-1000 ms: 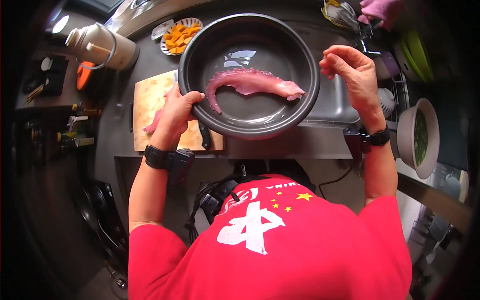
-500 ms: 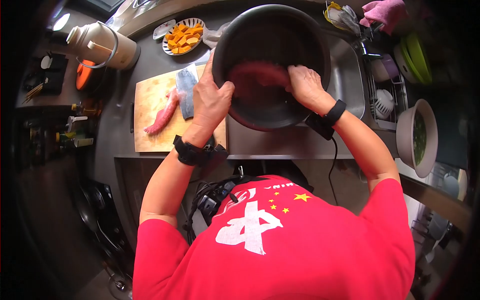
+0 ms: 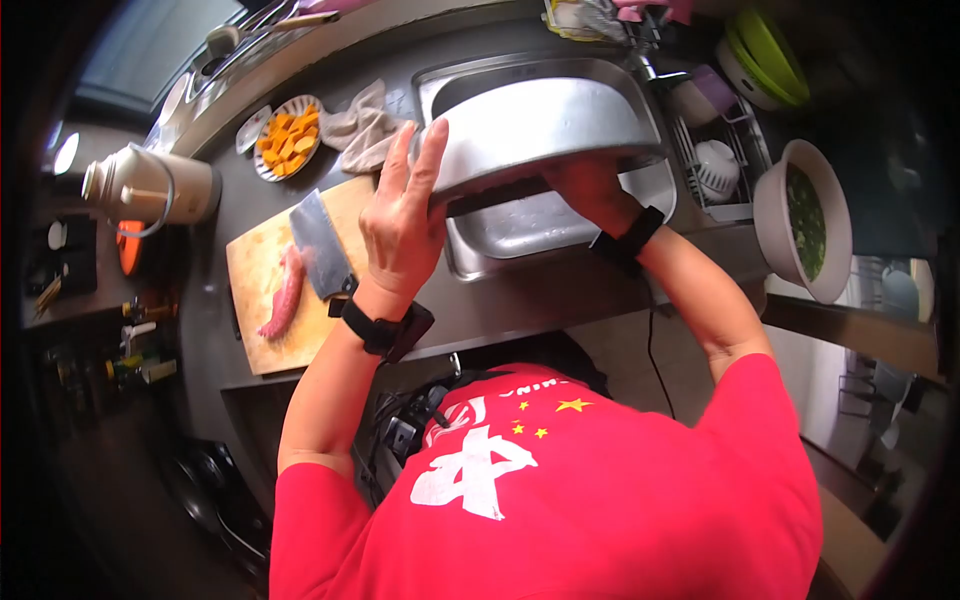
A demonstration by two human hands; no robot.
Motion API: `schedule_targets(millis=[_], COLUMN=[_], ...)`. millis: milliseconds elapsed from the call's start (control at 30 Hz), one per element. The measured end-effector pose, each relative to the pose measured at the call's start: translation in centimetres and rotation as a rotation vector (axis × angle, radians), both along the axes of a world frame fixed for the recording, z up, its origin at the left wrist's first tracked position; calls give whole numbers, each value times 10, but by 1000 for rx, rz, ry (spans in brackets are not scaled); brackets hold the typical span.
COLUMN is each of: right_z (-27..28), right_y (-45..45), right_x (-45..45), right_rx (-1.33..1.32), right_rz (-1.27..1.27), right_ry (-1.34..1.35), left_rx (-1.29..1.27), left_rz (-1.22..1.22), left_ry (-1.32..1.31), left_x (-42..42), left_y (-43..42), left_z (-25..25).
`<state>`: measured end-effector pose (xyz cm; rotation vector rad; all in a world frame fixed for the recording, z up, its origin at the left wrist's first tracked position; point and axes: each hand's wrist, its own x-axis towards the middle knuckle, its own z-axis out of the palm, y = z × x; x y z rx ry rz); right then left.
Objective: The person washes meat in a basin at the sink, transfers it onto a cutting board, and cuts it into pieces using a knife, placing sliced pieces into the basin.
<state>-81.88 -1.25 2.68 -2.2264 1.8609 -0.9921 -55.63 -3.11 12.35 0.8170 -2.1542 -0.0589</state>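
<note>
The large round pot is tipped over the sink, its bright metal underside facing up and its opening turned down and toward me. My left hand grips its left rim, with two fingers raised along the outside. Under the near rim is my right hand, in shadow, its fingers hidden by the pot. What it holds, if anything, is hidden, and the large tentacle is out of sight. On the cutting board lie a small pink tentacle piece and a cleaver.
Beyond the board are a plate of orange cubes and a crumpled cloth. A beige jug stands at the left. To the right are a dish rack and a bowl of greens.
The pot has gone from upright to tipped over the sink, underside up. My right hand has moved from outside the pot to under its rim. The whole view has shifted and turned.
</note>
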Motion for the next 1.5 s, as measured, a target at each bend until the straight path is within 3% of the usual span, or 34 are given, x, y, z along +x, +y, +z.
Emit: schedule_targets(millis=[33,100,233,300,333,367,433,500,567,633,667,700,800,900,967,1033,1067,1167,1233,1300,1367,1433,1500], right_z=[-11,-23,-12,-12,-11,26,32,33,30,32,23,44,65,110,132,124,130,163,144,137,115,96,78], right_y=[-1,1,2,1,-5,3,2,-1,-10,-19,-19,-18,-28,-25,-20,-22,-17,-9,-22,-20,-20,-12,-1], right_x=[-5,-21,-29,-32,-30,-21,-17,-13,-11,-11,-12,-4,10,36,50,71,80,130,132,153,165,183,212], right_rx=[-205,-486,-322,-271,157,150,-160,-128,207,354,167,197,176,146,382,120,192,38,-142,-84,-14,113,223], right_rz=[30,64,-17,-77,-99,-117,-58,-51,-4,68,79,54,51,185,253,544,541,480,536,426,385,344,360], right_ry=[-176,-55,-191,202,316,291,216,249,297,339,290,284,103,-249,-326,-129,-85,-307,-448,-689,-745,-641,-543], left_rx=[-20,-85,29,85,143,203,371,428,480,808,860,899,1143,1174,1202,1257,1215,1231,1180,1127,1049,995,922], left_rz=[-18,-32,-67,-52,-31,-6,-7,-12,54,223,160,48,69,104,127,198,212,306,440,510,558,586,795], left_ry=[-23,-16,9,57,82,102,161,203,106,126,227,362,530,704,760,800,811,905,983,1059,1191,1312,1347], left_x=[-3,-9,-18,-24,-25,-26,-23,-22,-7,-2,9,17,43,68,87,106,125,185,222,271,316,366,403], left_y=[0,-5,-4,-5,-6,-9,-14,-17,-20,-20,-25,-30,-33,-26,-22,-10,-11,4,21,40,64,82,99], left_z=[3,-3,-1,0,-3,-6,-12,-13,-19,-4,-13,-22,-22,-17,-11,14,5,18,27,31,32,21,21])
